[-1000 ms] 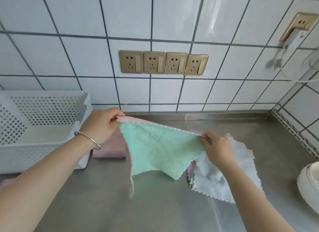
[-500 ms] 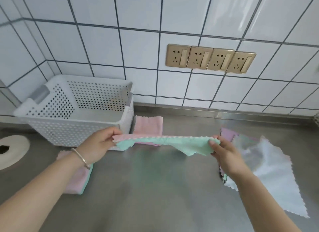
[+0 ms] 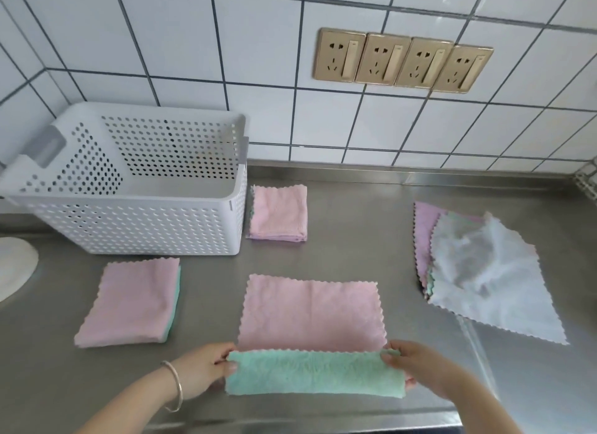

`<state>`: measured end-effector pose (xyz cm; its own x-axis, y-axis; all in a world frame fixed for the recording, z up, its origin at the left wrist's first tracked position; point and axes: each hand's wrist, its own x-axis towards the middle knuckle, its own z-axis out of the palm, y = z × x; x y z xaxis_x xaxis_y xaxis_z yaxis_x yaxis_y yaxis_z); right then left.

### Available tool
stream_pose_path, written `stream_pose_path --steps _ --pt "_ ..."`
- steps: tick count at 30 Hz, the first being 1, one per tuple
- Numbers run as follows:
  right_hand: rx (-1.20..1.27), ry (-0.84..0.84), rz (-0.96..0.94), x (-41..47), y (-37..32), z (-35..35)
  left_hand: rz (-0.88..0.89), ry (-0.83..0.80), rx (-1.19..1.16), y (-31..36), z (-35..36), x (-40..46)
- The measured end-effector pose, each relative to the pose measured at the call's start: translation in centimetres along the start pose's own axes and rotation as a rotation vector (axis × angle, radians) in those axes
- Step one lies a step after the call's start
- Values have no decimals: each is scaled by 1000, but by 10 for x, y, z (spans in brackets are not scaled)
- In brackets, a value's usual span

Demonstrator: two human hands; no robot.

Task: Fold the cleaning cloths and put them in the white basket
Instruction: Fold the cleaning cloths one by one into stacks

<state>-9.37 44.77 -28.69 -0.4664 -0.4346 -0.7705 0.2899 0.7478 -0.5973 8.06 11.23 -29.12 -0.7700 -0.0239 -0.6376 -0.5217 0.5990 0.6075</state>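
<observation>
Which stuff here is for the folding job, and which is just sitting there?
For the job:
pink-and-green cloth being folded
left hand
right hand
two folded pink cloths
pile of unfolded cloths
white perforated plastic basket

Just there:
gold wall sockets
round white object

From my remote station I record the following limits: both forearms run off the bottom edge; the white round object [image 3: 14,269] at far left is cut by the frame, identity undetermined; the basket [image 3: 129,227] floor is largely screened by its near wall; the pile of unfolded cloths [image 3: 478,272] shows only slivers of the lower layers, count undetermined; the right hand [image 3: 416,369] fingertips are tucked under the green flap [image 3: 315,374].
</observation>
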Motion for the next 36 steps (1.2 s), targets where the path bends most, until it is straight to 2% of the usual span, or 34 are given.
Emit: stream_pose_path --steps 3,7,10,16,27,32,34,36 --pt "20 104 24 7 -10 -2 -30 82 -95 2 -11 11" --pt "-67 387 -45 35 -24 -6 -64 249 -41 11 -22 44" --pt "-130 515 -60 50 -37 -9 -111 354 -57 18 -27 69" --pt "-248 569 -43 72 -49 -13 -232 411 75 17 -33 102" --pt "-295 633 2 93 -48 -17 -278 434 155 16 -35 123" --pt "-359 681 72 97 -52 -17 -305 432 298 24 -34 124" --pt "-291 748 69 91 -51 -13 -324 506 351 30 -33 117" --pt "-162 824 30 82 -45 -9 -248 710 389 32 -30 112"
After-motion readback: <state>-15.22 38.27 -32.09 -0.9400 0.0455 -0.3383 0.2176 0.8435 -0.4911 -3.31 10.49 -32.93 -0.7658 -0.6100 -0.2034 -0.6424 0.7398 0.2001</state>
